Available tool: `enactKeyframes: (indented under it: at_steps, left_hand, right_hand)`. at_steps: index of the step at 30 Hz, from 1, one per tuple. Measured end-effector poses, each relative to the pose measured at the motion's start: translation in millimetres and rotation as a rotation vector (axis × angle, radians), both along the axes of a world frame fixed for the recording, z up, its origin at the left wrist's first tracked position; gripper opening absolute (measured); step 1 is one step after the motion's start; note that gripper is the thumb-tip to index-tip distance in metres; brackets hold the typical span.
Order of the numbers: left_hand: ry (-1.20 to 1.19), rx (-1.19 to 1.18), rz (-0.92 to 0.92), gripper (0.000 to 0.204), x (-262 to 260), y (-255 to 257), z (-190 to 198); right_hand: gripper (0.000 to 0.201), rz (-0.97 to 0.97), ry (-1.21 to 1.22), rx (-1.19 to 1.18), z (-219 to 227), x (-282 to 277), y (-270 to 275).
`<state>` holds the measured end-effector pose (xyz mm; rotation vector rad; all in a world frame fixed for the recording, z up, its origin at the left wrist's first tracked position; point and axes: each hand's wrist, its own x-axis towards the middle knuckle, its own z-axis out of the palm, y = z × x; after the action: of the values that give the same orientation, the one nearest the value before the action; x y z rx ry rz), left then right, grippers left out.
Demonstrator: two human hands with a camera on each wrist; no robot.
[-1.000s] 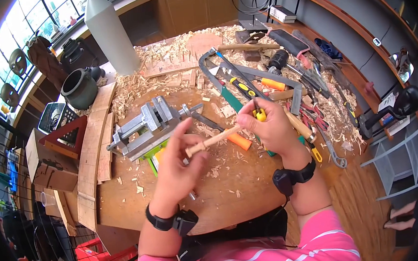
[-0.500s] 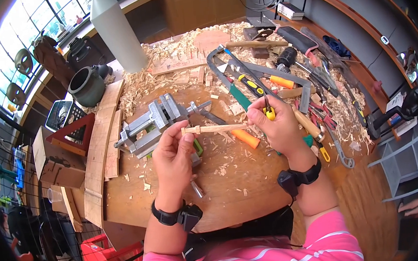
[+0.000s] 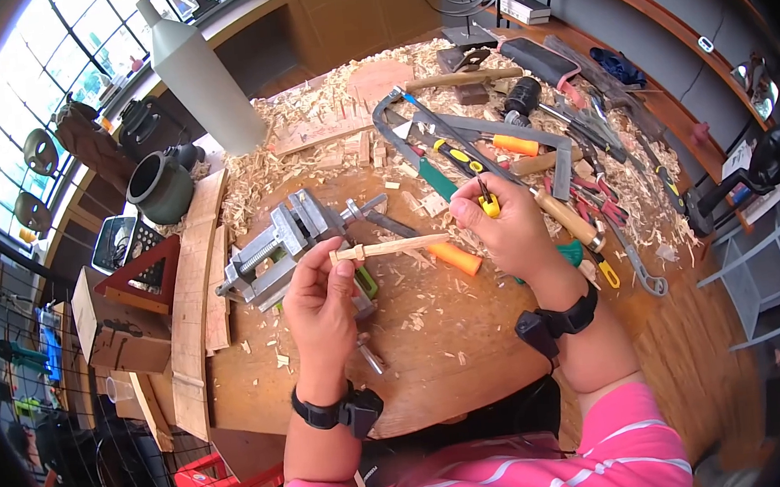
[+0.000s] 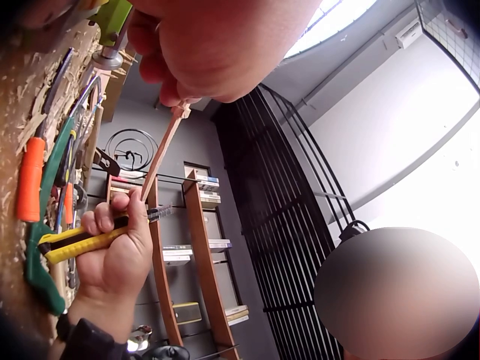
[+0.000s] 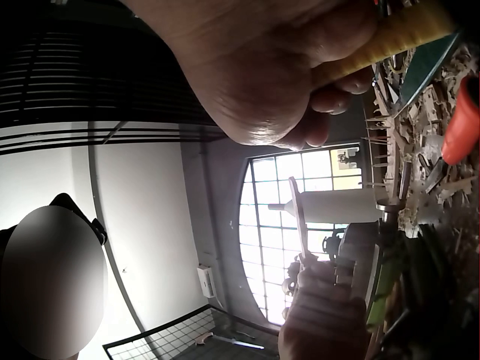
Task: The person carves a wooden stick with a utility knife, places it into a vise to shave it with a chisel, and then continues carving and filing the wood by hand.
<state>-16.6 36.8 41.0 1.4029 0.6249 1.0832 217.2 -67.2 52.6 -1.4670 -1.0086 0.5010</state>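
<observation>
My left hand [image 3: 319,299] pinches a thin wooden stick [image 3: 399,245] between thumb and fingertips at its left end, beside a raised collar. The stick lies nearly level above the workbench, its far end close to my right thumb. In my right hand [image 3: 509,225] is a yellow and black utility knife [image 3: 490,205], its handle gripped by curled fingers. From the left wrist view, the knife [image 4: 90,241] shows its segmented blade out past the thumb, beside the stick [image 4: 163,154]. A metal vise [image 3: 293,233] stands behind my left hand.
Wood shavings [image 3: 306,113] cover the back of the workbench [image 3: 329,399]. A hacksaw [image 3: 389,120], an orange-handled tool [image 3: 454,258], pliers [image 3: 602,204] and a wrench [image 3: 637,265] lie at the right. Long boards [image 3: 198,304] lie along the left edge.
My left hand's spread fingers have drawn together and pinch the stick's collared end. The stick has swung from slanted to nearly level, and its far end now shows beside my right fingers.
</observation>
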Motion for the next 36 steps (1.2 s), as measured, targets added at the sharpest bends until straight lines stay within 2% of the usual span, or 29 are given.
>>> enactKeyframes:
  at_steps: [6,21,23,25,26,28,31,32,34,36]
  left_hand:
    - [0.012,0.016,0.012,0.029,-0.1,-0.5,-0.2]
    - [-0.004,-0.031,-0.012,0.03,-3.3,0.4,0.0]
    - [-0.012,-0.047,-0.009,0.03,-2.5,-1.9,2.3]
    - [-0.019,-0.067,-0.007,0.03,-0.2,-6.5,4.7]
    - [-0.018,-0.078,-0.026,0.027,1.7,-9.8,5.7]
    - [-0.015,-0.092,-0.052,0.024,3.4,-14.9,3.6]
    - [0.074,-0.138,-0.268,0.015,7.7,-28.3,4.1]
    - [0.084,-0.141,-0.286,0.015,8.8,-33.4,6.4]
    - [0.091,-0.282,-0.373,0.014,8.0,-43.5,8.2]
    - [0.097,-0.302,-0.38,0.014,6.6,-46.6,8.4]
  right_hand:
    - [0.022,-0.048,-0.057,0.052,-3.4,-0.9,2.0]
    - [0.028,-0.016,-0.05,-0.013,-0.2,-1.8,-1.0]
    - [0.031,0.07,0.134,0.03,2.9,-1.7,-2.0]
    - [0.029,0.077,0.043,0.108,2.1,-5.9,-1.7]
    - [0.027,0.083,-0.048,0.182,1.5,-8.0,-1.5]
    - [0.024,0.081,-0.048,0.138,5.6,-12.5,-3.3]
    - [0.018,0.071,-0.076,0.068,12.8,-14.6,-7.4]
    - [0.017,0.07,-0.101,0.041,13.9,-13.7,-8.0]
    - [0.017,0.082,-0.063,-0.017,12.4,-12.8,-7.8]
    - [0.018,0.128,0.046,0.025,11.1,-14.7,-5.5]
